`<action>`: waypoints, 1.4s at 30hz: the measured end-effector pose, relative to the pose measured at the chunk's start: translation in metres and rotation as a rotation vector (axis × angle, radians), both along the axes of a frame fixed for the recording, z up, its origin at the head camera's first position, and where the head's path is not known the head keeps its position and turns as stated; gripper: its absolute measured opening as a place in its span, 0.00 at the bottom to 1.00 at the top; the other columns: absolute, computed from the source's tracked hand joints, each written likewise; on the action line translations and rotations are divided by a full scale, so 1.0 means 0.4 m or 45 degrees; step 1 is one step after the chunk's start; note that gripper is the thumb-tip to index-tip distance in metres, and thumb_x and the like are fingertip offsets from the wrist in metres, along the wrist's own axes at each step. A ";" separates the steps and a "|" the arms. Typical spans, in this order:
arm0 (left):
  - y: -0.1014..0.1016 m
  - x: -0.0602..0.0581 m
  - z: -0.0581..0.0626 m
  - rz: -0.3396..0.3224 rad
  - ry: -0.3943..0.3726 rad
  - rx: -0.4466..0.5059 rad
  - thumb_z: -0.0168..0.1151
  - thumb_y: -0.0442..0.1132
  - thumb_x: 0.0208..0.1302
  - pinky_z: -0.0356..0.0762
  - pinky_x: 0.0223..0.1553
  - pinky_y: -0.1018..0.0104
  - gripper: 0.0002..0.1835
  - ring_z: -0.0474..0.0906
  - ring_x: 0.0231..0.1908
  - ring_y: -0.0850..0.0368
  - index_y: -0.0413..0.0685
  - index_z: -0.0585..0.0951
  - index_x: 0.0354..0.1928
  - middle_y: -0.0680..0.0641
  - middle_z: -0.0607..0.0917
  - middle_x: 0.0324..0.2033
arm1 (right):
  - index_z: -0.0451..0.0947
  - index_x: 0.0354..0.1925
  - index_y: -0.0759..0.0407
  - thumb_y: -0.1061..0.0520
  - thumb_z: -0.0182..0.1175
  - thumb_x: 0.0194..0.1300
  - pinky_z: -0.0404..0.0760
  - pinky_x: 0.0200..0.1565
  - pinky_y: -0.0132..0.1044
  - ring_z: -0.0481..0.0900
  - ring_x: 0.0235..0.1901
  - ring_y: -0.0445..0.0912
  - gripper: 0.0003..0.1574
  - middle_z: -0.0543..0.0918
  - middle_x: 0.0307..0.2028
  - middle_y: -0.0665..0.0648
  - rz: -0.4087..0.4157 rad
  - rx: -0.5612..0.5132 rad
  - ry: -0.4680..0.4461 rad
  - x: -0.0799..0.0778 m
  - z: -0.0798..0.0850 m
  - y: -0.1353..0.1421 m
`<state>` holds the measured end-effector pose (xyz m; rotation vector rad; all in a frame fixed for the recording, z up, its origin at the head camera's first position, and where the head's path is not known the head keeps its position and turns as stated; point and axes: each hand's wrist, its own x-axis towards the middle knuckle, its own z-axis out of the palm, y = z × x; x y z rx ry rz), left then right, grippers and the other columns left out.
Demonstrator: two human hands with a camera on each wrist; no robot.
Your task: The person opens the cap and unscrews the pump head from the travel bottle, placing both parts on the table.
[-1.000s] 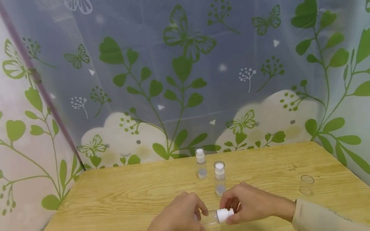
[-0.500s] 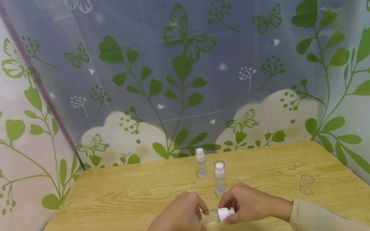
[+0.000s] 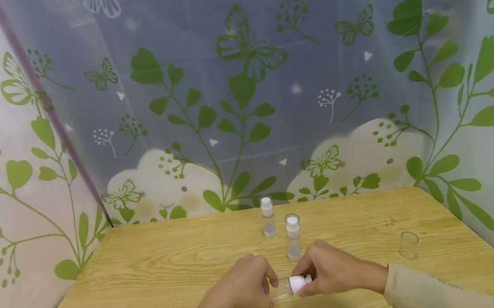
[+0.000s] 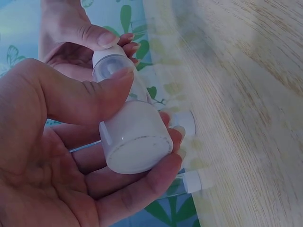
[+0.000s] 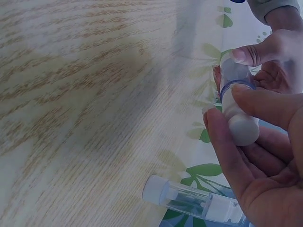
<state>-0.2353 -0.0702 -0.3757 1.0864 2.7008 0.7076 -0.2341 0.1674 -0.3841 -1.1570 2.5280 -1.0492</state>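
Between the two hands a small clear pump bottle (image 3: 281, 289) lies sideways above the table. My left hand (image 3: 245, 287) grips its clear body near the white base (image 4: 137, 142), thumb on one side and fingers curled beneath in the left wrist view. The white pump head (image 3: 297, 283) at the other end is pinched by my right hand (image 3: 332, 269), between thumb and fingers. In the right wrist view the white collar (image 5: 236, 101) meets the clear body, and the pump's rounded end points toward that camera.
Two similar pump bottles stand upright behind the hands, one nearer (image 3: 293, 239) and one farther back (image 3: 267, 218). A clear cap (image 3: 408, 245) stands off to the right on the wooden table (image 3: 158, 261). Leaf-patterned curtains (image 3: 200, 92) enclose the table's back and sides.
Both hands keep their hold on the bottle and barely move. The right hand and its sleeve have shifted very slightly; the standing bottles and the cap stay put.
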 end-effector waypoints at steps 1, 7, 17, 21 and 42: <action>0.000 -0.001 0.000 -0.002 0.003 -0.010 0.75 0.29 0.44 0.75 0.26 0.77 0.11 0.75 0.21 0.72 0.41 0.91 0.35 0.52 0.88 0.22 | 0.92 0.40 0.59 0.61 0.75 0.59 0.84 0.30 0.26 0.83 0.27 0.28 0.08 0.92 0.32 0.50 0.000 0.000 0.003 0.000 -0.001 -0.001; -0.002 -0.007 -0.002 -0.040 -0.014 -0.011 0.74 0.29 0.44 0.75 0.25 0.77 0.11 0.75 0.20 0.72 0.40 0.91 0.34 0.51 0.89 0.22 | 0.91 0.41 0.62 0.62 0.76 0.58 0.83 0.29 0.25 0.82 0.27 0.27 0.10 0.93 0.33 0.53 0.010 -0.003 0.052 0.007 0.002 -0.005; -0.008 -0.010 -0.017 -0.001 -0.118 0.001 0.76 0.31 0.46 0.77 0.28 0.75 0.10 0.77 0.24 0.71 0.42 0.91 0.34 0.53 0.89 0.24 | 0.88 0.38 0.56 0.61 0.76 0.58 0.83 0.32 0.24 0.83 0.30 0.29 0.09 0.91 0.33 0.50 0.039 0.070 0.098 -0.004 0.005 -0.004; -0.007 -0.010 -0.022 0.007 -0.108 -0.029 0.76 0.31 0.46 0.77 0.27 0.76 0.10 0.77 0.23 0.72 0.43 0.91 0.35 0.54 0.89 0.23 | 0.86 0.40 0.56 0.60 0.75 0.58 0.83 0.33 0.24 0.83 0.32 0.29 0.10 0.90 0.34 0.50 0.041 0.102 0.043 -0.007 0.001 -0.004; -0.013 -0.002 -0.019 0.016 -0.121 -0.019 0.76 0.30 0.46 0.77 0.26 0.76 0.11 0.76 0.21 0.72 0.42 0.91 0.35 0.55 0.88 0.22 | 0.86 0.42 0.58 0.52 0.65 0.71 0.83 0.38 0.26 0.83 0.33 0.29 0.10 0.91 0.36 0.50 0.082 0.069 -0.053 -0.011 -0.011 -0.009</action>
